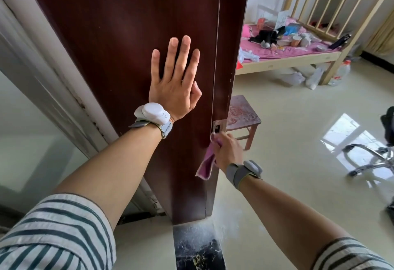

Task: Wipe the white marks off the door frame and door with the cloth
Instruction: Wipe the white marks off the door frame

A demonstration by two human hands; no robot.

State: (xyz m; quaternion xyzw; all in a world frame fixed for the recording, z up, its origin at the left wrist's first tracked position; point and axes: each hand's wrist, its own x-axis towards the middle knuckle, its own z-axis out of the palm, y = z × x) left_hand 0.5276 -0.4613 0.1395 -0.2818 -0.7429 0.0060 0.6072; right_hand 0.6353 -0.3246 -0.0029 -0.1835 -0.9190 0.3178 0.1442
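The left hand (174, 82) lies flat and open against the dark red-brown door frame (119, 35), fingers spread and pointing to twelve o'clock, gripping nothing; it seems only to brace the body. At about four o'clock from it, lower on the narrow edge of the frame, the right hand (227, 149) is closed around a bunched pink cloth (207, 161), pressing the top of the wad against the wood just beneath the metal strike plate (218, 127). A loose tail of the cloth hangs free toward seven o'clock from the fist. The cloth looks soft, light and limp, so it will fold and slide inside a slack grip; I judge it handles best gathered into a firm pad in the palm, with the fingertips behind the part that rubs and the loose tail tucked in so it does not drag. The frame is rigid and fixed and looks smooth, so it can take firm pressure, though the cutout and edges of the strike plate could snag the fabric. Faint pale specks show on the edge at about one o'clock from the right hand, near the plate; whether more marks lie under the cloth cannot be told. White dust also lies on the floor (298, 103) at the foot of the frame, near the dark threshold strip (198, 248), at six o'clock from the cloth.
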